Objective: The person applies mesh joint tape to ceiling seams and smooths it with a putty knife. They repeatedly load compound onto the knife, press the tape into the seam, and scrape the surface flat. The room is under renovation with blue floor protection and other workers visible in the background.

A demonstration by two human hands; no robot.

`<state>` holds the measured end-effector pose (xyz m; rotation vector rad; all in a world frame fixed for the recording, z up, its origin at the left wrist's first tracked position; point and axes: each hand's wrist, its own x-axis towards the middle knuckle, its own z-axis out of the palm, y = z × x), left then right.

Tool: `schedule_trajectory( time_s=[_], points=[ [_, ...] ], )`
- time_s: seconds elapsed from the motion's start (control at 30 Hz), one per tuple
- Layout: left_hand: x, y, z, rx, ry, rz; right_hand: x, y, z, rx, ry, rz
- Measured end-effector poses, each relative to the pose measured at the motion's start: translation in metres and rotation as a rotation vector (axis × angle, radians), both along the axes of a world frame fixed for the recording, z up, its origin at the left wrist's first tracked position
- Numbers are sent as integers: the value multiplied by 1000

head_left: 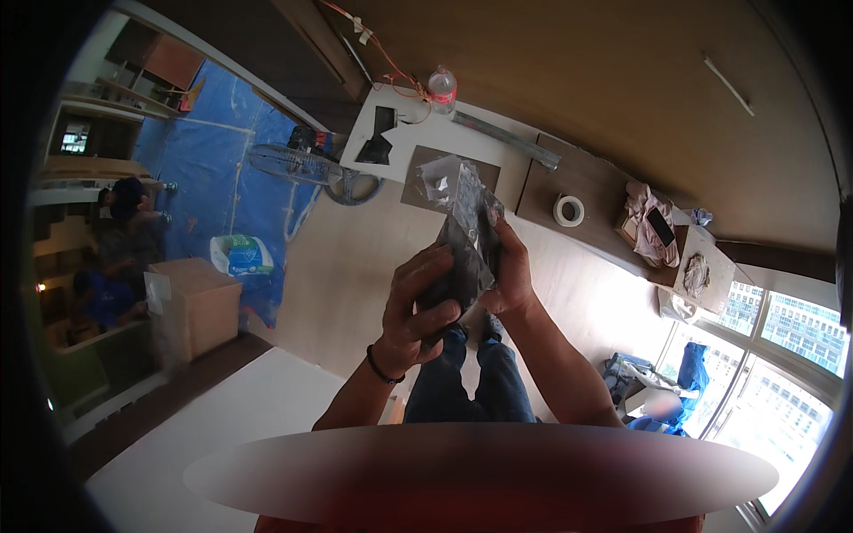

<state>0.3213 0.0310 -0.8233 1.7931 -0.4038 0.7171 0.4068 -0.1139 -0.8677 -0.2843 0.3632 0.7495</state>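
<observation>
My left hand (419, 300) grips the lower part of a long dark grey piece (466, 233) with shiny folds and whitish smears; its kind I cannot make out. On its other side, my right hand (510, 271) is closed around the edge, thumb near the top. The piece is held up before my legs, its far end overlapping a dark square board (484, 178) on the white counter (355, 142). My fingers hide much of its near end.
A bottle (442, 89), a long grey bar (506, 139), a tape roll (569, 210) and a phone (660, 227) on pink cloth lie along the counter and brown panel. Left are a fan (293, 164), blue sheeting (204, 133), a carton (200, 306) and people (124, 231); right, another person (662, 404).
</observation>
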Motion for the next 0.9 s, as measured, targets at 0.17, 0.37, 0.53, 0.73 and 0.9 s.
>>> schedule_trajectory(
  time_s=[0.17, 0.37, 0.53, 0.73, 0.9],
  points=[
    [-23, -6, 52, 193, 61, 28, -9, -19, 92, -63, -65, 6],
    [-59, 12, 88, 517, 257, 121, -24, -59, 145, -186, -211, -39],
    [-93, -17, 134, -273, 443, 400, -25, -84, 191, -217, -428, -206],
    [-114, -89, 230, -844, 439, 326, -53, -87, 246, -337, -491, -391],
    [-114, -99, 221, -617, 468, 358, -77, -88, 271, -401, -499, -512]
  ],
)
